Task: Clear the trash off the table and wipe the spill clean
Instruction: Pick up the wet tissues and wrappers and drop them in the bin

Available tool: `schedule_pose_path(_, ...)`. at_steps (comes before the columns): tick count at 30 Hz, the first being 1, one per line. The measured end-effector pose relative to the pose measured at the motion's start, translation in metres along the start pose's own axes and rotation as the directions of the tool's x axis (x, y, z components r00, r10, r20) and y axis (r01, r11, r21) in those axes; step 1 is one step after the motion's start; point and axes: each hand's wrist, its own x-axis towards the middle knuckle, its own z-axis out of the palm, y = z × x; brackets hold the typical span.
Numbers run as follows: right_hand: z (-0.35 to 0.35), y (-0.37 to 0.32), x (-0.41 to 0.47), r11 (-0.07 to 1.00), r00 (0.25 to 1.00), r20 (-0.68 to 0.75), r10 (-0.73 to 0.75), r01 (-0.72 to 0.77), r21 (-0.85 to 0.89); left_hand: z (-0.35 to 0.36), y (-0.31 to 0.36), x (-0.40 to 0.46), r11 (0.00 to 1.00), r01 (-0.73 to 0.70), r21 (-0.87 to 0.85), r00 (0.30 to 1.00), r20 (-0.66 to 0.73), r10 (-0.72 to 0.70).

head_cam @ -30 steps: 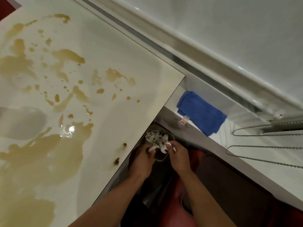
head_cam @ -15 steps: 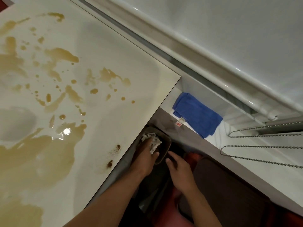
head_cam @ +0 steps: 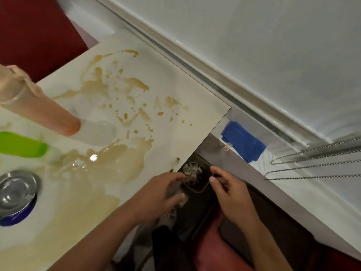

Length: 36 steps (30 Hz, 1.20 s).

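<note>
A brown spill (head_cam: 109,159) spreads in puddles and drops over the white table (head_cam: 195,122). Beside the table's right edge stands a small dark bin (head_cam: 203,184) with crumpled white paper trash (head_cam: 191,171) inside. My left hand (head_cam: 162,194) hovers at the bin's left rim, fingers loosely spread, holding nothing. My right hand (head_cam: 230,194) is at the bin's right rim with relaxed fingers, also holding nothing. A blue cloth (head_cam: 244,141) lies on the white ledge beyond the bin.
On the table's left part stand a pink bottle (head_cam: 39,106), a green object (head_cam: 21,144) and a metal can (head_cam: 16,194). Beaded blind chains (head_cam: 312,165) hang at the right. A wall and window frame run along the back.
The view has swung left, bringing the bottle, green object and can into sight. My left hand has come out of the bin, leaving the paper inside. Both hands are now drawn back slightly.
</note>
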Motion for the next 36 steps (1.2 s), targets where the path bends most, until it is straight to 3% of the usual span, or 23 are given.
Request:
schedule_pose_path(6, 0.035, -0.092, -0.049, 0.987, 0.982, 0.128, -0.138, 0.146, -0.062, -0.059, -0.035, -0.110, 0.997, 0.077, 0.025, 0.989, -0.131, -0.073)
schedule_pose_path(14, 0.150, -0.157, -0.145, 0.970, 0.919, 0.337, -0.204, 0.236, -0.056, -0.090, -0.121, -0.305, 0.979, 0.195, -0.054, 0.914, -0.352, -0.201)
schedule_pose_path(21, 0.250, -0.202, -0.225, 0.959, 0.892, 0.375, -0.252, 0.283, -0.028, -0.101, -0.192, -0.460, 0.943, 0.290, -0.162, 0.835, -0.438, -0.332)
schedule_pose_path(32, 0.333, -0.222, -0.247, 0.922, 0.768, 0.588, -0.253, 0.375, -0.093, -0.081, -0.231, -0.580, 0.846, 0.388, -0.366, 0.629, -0.566, -0.533)
schedule_pose_path(36, 0.363, -0.227, -0.239, 0.902, 0.738, 0.630, -0.242, 0.410, -0.134, -0.076, -0.243, -0.598, 0.827, 0.407, -0.388, 0.594, -0.576, -0.562)
